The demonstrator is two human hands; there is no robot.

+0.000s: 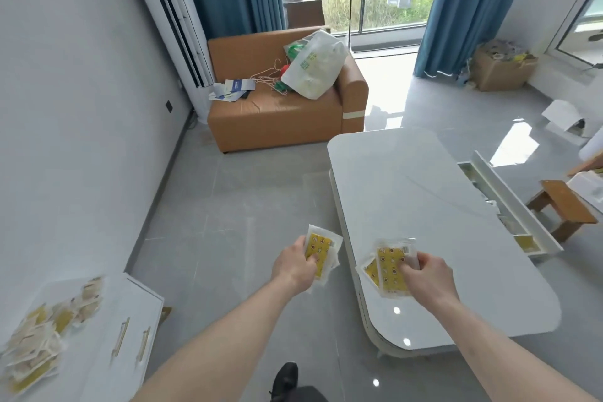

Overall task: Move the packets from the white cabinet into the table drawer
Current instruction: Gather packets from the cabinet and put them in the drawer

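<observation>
A carry step is judged in hand: yellow packets (321,251) are pinched in the left hand (295,263), more in the right hand (427,271), over the white table's (424,192) edge, and the open drawer (518,209), well apart, must be reached next while others lie on the white cabinet (107,320).

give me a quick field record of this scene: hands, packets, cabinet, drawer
left hand: left hand grips yellow packets above the floor
right hand: right hand grips more yellow packets over the table edge
white cabinet: white cabinet at lower left, a pile of packets on top, blurred
table drawer: table drawer pulled open on the far side of the white table, some packets inside
</observation>
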